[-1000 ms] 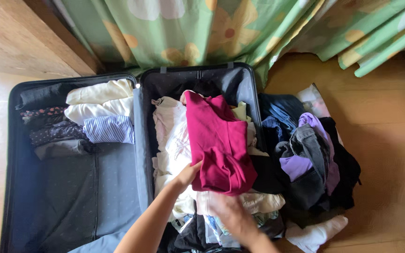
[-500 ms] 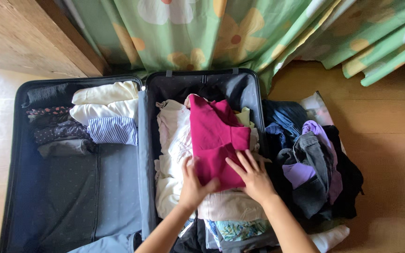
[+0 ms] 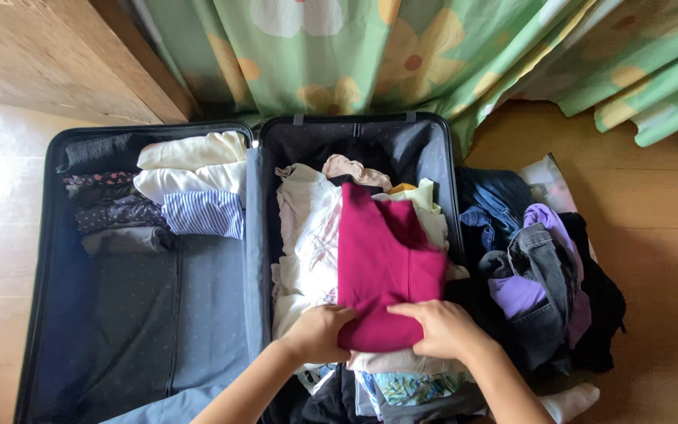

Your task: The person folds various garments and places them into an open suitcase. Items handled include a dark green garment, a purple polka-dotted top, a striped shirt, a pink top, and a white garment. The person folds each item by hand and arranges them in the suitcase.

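A magenta folded garment lies on top of the loose clothes in the right half of an open dark suitcase. My left hand grips its near left corner, fingers curled over the edge. My right hand lies on its near right edge, fingers bent onto the cloth. Under the garment are white and cream clothes and a patterned blue-green piece.
The suitcase's left half holds folded items at the far end: cream tops, a striped blue shirt, dark rolled pieces. A heap of jeans and purple clothing lies on the wooden floor to the right. A green flowered curtain hangs behind.
The magenta garment has been folded smaller and pulled toward me. Both hands moved from pressing on its middle to holding its near edge. The view shifted slightly.
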